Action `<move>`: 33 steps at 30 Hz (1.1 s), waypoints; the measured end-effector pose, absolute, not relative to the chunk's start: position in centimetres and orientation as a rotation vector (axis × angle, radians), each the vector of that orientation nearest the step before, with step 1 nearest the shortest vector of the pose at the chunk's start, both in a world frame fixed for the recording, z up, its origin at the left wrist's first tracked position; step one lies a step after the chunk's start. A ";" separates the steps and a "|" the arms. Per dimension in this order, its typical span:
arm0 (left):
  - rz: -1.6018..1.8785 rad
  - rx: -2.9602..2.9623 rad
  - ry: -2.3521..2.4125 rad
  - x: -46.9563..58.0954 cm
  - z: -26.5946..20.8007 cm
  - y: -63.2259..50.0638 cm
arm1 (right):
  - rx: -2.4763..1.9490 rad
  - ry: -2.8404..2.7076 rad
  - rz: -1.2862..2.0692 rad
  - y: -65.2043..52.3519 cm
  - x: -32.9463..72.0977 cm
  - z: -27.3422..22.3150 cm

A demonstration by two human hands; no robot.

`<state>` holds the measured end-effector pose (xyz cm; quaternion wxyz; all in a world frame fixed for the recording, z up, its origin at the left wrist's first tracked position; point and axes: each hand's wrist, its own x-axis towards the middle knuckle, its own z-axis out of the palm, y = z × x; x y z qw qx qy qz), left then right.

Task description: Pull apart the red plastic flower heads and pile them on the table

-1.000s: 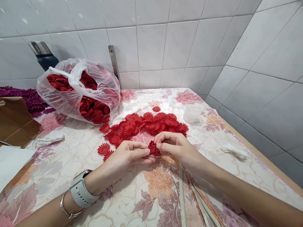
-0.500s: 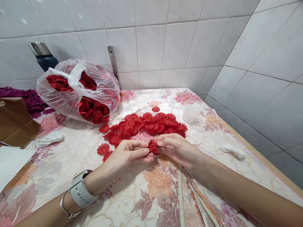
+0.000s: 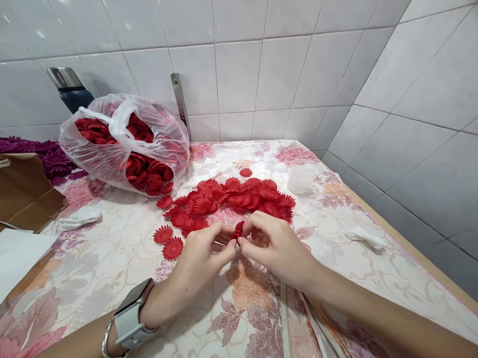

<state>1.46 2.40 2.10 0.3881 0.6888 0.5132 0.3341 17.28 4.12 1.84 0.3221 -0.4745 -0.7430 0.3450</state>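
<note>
"Where's the small, curled red flower piece (image 3: 237,231)?"
"Between the left hand (image 3: 203,256) and the right hand (image 3: 281,248), over the floral-clothed bench (image 3: 179,328); both hands' fingers pinch it."
"And beyond?"
"A loose heap of red, round, serrated discs (image 3: 238,199), then a translucent plastic bag (image 3: 96,166) at far left."

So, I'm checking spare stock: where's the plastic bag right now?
In the head view, the plastic bag lies at the back left, in front of the bottle, with the loose red flowers to its right and nearer the person.
</note>
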 end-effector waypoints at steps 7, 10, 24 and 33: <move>0.871 1.866 1.376 1.3 2.1 2.5 | -1.208 -1.947 1.134 4.0 17.3 2.0; 0.857 1.904 1.378 1.1 2.2 2.5 | -1.150 -1.984 1.160 4.2 17.5 2.1; 0.734 1.774 1.205 1.1 1.5 3.0 | -1.070 -1.845 1.535 5.3 18.0 1.5; 0.594 1.312 1.072 0.8 2.6 3.7 | -1.060 -1.624 1.855 5.7 18.3 1.6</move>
